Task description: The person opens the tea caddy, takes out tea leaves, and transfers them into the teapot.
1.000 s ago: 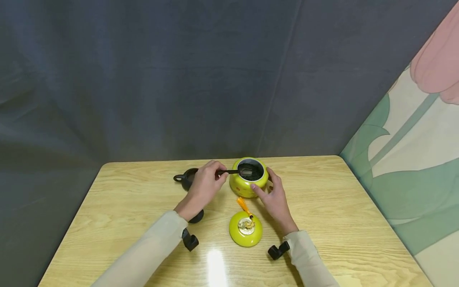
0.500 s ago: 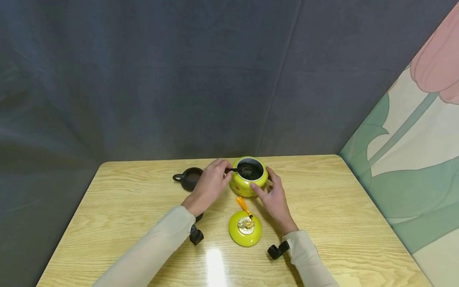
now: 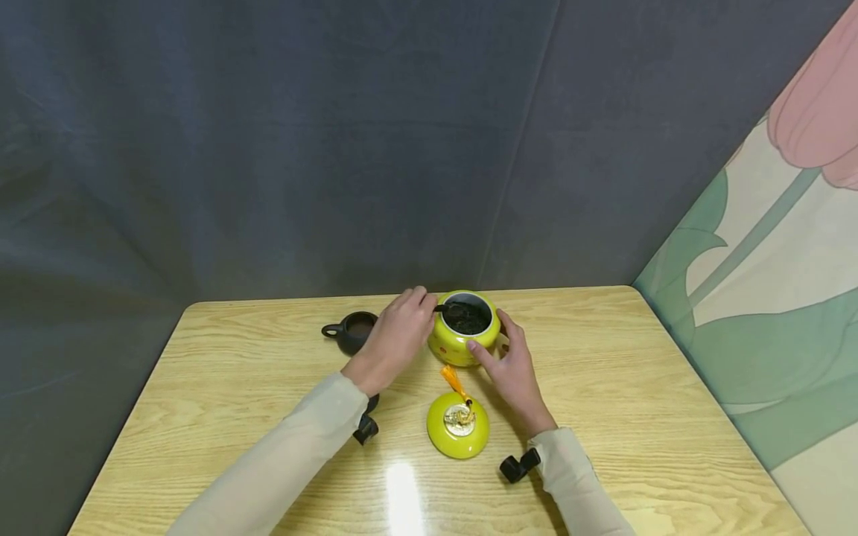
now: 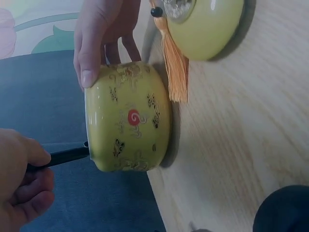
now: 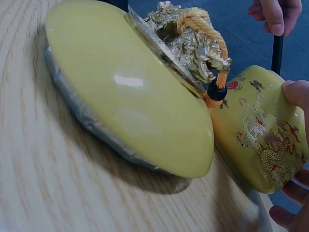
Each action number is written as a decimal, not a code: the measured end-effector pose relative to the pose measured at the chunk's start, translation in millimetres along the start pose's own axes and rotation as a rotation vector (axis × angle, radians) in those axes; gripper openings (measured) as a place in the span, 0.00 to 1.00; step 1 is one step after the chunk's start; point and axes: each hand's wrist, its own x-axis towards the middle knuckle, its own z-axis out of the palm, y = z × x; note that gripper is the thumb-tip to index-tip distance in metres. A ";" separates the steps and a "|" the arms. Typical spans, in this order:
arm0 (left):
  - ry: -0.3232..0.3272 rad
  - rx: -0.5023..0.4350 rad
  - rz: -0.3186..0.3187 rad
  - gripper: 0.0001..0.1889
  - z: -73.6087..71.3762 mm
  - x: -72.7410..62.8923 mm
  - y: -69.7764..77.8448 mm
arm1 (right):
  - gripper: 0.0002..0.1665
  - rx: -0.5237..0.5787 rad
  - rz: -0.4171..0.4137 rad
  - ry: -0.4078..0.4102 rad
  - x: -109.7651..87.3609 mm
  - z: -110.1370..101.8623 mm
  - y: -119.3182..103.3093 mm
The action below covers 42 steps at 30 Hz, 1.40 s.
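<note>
A yellow dragon-patterned jar [image 3: 450,347] stands upright and uncovered on the table, with dark loose leaves [image 3: 467,320] inside. My left hand [image 3: 397,336] pinches the black handle of a spoon [image 4: 68,156]. The handle slants over the jar's left rim, and the spoon's bowl dips among the leaves, mostly hidden. My right hand [image 3: 515,372] grips the jar from the right, thumb near the front rim and fingers around the far side. In front of the jar lies its yellow lid [image 3: 458,428], with a gold knob [image 5: 186,43] and an orange tassel [image 4: 175,70].
Left of the jar sits a small black pot with a loop handle [image 3: 350,341], partly behind the left hand. A dark round object [image 4: 285,212] lies near the left wrist, mostly covered by it in the head view. A dark curtain [image 3: 335,149] hangs behind the table.
My left hand has moved right and slightly up towards the jar, and the spoon's bowl has sunk into the leaves. The right hand, jar and lid have stayed put.
</note>
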 end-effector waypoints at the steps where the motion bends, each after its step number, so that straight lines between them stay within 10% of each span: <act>1: -0.002 0.023 0.014 0.09 -0.4 0.5 0.2 | 0.54 0.000 0.001 0.000 -0.1 0.1 -0.1; 26: -0.216 0.284 0.110 0.14 4.9 23.0 19.6 | 0.54 -0.015 0.003 0.007 -2.4 4.4 -0.1; 42: -0.313 -0.092 -0.089 0.12 8.1 24.7 15.5 | 0.54 -0.026 -0.016 -0.002 -2.0 7.8 0.3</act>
